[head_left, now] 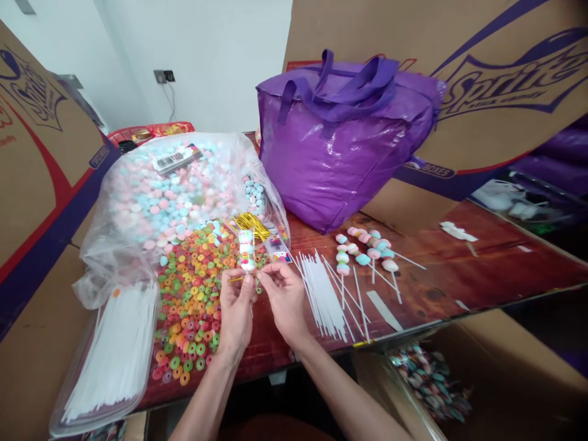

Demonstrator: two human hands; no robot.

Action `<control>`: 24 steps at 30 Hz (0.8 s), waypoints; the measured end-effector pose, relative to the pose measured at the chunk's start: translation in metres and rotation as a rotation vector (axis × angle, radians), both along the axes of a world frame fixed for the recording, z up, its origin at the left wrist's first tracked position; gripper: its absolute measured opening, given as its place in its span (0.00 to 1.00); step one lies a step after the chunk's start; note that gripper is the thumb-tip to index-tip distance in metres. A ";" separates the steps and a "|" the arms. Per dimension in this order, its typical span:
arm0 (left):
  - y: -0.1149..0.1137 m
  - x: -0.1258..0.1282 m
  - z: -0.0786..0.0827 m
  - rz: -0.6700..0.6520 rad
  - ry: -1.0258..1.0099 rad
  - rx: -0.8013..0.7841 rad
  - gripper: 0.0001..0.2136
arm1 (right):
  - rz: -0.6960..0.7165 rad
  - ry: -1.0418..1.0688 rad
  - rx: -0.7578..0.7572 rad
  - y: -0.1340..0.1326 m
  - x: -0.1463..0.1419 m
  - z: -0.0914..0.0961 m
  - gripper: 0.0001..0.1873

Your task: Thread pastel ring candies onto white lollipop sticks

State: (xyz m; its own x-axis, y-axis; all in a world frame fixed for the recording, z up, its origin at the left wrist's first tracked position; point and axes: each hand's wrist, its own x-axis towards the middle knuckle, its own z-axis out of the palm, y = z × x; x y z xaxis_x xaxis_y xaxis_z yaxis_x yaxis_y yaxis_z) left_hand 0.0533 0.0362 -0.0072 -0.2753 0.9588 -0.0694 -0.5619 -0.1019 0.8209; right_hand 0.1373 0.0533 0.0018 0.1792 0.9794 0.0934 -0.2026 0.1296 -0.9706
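Observation:
Upright in front of me stands a wrapped candy skewer (pixel 247 250), its pastel pieces inside a clear printed bag. My left hand (pixel 236 306) is closed around the stick just below the candies. A gold twist tie (pixel 236 279) pokes out left of the bag's neck, across my left fingers. My right hand (pixel 285 300) pinches at the neck from the other side, apparently on the tie's other end, which its fingers mostly hide. Behind the skewer lies a bundle of gold twist ties (pixel 252 225). Loose gummy rings (pixel 193 300) spread beneath and left of my hands.
A clear bag of pastel candies (pixel 169 190) sits behind the rings. White sticks lie in a plastic pack (pixel 114 349) at left and in a loose row (pixel 321 300) at right. Several unwrapped candy skewers (pixel 367 251) rest beyond. A purple bag (pixel 340 147) and cardboard boxes (pixel 505 86) stand behind.

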 end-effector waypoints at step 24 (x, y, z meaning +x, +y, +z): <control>-0.014 0.012 0.014 -0.439 0.087 -0.277 0.21 | 0.263 -0.575 0.224 -0.021 0.063 0.009 0.06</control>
State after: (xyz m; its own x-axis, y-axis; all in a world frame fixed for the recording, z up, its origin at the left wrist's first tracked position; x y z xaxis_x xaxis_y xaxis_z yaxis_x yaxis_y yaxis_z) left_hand 0.0657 0.0222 0.0067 0.1325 0.9341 -0.3316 -0.4315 0.3555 0.8291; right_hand 0.2004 0.0321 0.0108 -0.2017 0.9294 0.3091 0.2860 0.3577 -0.8890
